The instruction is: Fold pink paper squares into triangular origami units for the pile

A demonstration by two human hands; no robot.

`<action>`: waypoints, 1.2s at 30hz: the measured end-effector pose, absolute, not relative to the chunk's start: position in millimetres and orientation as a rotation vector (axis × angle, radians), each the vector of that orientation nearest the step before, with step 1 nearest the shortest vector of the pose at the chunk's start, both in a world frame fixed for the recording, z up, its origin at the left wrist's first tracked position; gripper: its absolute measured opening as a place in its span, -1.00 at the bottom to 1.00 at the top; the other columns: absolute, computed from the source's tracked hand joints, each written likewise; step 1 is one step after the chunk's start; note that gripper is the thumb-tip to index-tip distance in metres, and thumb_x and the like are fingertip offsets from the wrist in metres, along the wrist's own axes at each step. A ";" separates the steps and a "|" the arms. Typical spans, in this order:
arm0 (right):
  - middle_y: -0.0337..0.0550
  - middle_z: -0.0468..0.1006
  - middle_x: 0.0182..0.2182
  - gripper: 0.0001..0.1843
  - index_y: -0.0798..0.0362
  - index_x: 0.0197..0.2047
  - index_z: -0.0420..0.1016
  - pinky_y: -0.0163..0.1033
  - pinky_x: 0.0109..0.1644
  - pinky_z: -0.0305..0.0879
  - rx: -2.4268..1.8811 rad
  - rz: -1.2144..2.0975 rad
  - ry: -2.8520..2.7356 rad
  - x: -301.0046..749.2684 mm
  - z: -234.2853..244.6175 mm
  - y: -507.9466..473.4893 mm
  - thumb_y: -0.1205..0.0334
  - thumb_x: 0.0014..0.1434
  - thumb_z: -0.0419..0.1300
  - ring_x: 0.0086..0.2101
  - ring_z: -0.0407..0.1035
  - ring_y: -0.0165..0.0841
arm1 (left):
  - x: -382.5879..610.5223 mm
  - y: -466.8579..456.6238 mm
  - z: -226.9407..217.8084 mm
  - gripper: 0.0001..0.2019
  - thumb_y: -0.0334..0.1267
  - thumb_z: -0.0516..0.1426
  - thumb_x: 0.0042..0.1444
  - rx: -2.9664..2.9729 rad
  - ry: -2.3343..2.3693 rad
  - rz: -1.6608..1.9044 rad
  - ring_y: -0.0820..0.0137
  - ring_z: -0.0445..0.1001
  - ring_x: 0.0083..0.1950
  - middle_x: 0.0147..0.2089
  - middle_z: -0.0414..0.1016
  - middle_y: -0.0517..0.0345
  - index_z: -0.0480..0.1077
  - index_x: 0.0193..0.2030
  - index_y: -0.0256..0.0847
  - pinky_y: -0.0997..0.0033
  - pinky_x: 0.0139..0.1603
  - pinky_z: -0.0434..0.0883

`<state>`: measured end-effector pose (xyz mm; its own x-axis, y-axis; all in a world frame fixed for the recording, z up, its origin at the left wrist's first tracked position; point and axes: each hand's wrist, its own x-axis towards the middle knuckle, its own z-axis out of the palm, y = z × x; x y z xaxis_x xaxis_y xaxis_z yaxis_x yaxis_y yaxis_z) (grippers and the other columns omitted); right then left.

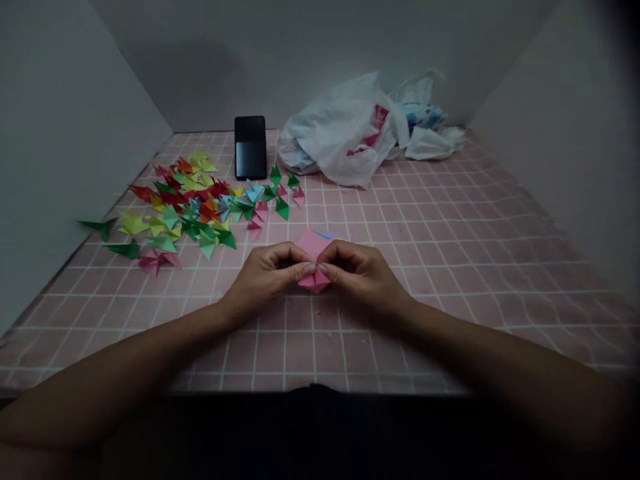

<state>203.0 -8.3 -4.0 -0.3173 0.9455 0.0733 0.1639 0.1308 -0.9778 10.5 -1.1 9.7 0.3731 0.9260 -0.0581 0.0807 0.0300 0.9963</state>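
Left grip: the left grip [270, 275] is pressed closed, its fingers curled inward and its thumb and fingertips pinching the left side of a pink folded origami paper [313, 244].

Right grip: the right grip [363, 272] is closed in the same way, pinching the paper's right side, with its fingertips almost touching those of the left grip.

Paper: held between both grips, with one pink point showing above them and another below; a thin blue and yellow edge shows at its far side.

Ahead and left of the grips: a scatter of small folded paper pieces [193, 210] in red, green, yellow, blue and pink lies on a pink desk ruled with a white grid [400, 300].

Straight ahead: a black smartphone [250, 147].

Ahead and right: a crumpled white plastic bag with red print [340, 137].
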 end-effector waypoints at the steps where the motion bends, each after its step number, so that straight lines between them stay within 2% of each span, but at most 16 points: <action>1: -0.22 0.47 -0.45 -0.83 0.09 -0.40 0.48 -0.24 -0.30 0.22 -1.095 1.257 -1.628 203.0 -4.0 -8.4 0.20 0.17 0.25 -0.41 0.33 -0.40 | 10.6 -1.3 9.8 -0.81 -0.19 0.34 0.06 1.380 0.989 0.854 0.52 0.40 -0.38 -0.42 0.49 0.23 0.53 -0.39 -0.28 0.55 -0.32 0.33; 7: -0.22 0.48 -0.44 -0.84 0.10 -0.38 0.48 -0.24 -0.28 0.22 -1.062 1.248 -1.630 203.3 -3.7 -8.4 0.21 0.20 0.23 -0.39 0.33 -0.40 | 9.9 -1.0 8.1 -0.88 -0.25 0.28 0.12 1.356 0.964 0.848 0.55 0.38 -0.39 -0.41 0.49 0.25 0.54 -0.35 -0.26 0.57 -0.31 0.33; 17: -0.22 0.48 -0.44 -0.84 0.09 -0.39 0.49 -0.24 -0.29 0.23 -1.075 1.267 -1.633 202.6 -4.6 -7.6 0.20 0.18 0.25 -0.39 0.33 -0.39 | 10.0 -3.0 8.8 -0.80 -0.16 0.34 0.05 1.412 1.021 0.850 0.48 0.42 -0.37 -0.40 0.51 0.19 0.54 -0.38 -0.26 0.51 -0.31 0.36; 25: -0.23 0.45 -0.47 -0.82 0.08 -0.43 0.45 -0.25 -0.31 0.19 -1.076 1.202 -1.681 201.8 -5.8 -8.8 0.20 0.18 0.25 -0.41 0.31 -0.39 | 10.7 -2.3 10.1 -0.81 -0.18 0.35 0.04 1.465 1.018 0.862 0.46 0.43 -0.35 -0.40 0.51 0.16 0.53 -0.43 -0.26 0.50 -0.31 0.37; 36: -0.25 0.48 -0.45 -0.83 0.07 -0.42 0.49 -0.26 -0.25 0.22 -1.017 1.191 -1.726 205.1 -6.4 -6.0 0.25 0.21 0.26 -0.38 0.33 -0.40 | 10.8 -0.9 10.9 -0.78 -0.16 0.36 0.01 1.458 1.017 0.825 0.48 0.42 -0.37 -0.42 0.50 0.19 0.51 -0.44 -0.26 0.50 -0.34 0.38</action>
<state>205.1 -6.0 -6.4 -0.3675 0.9161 0.1601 0.1752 0.2372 -0.9555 10.8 -0.9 10.9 0.3840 0.9221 -0.0481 0.1434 -0.0081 0.9896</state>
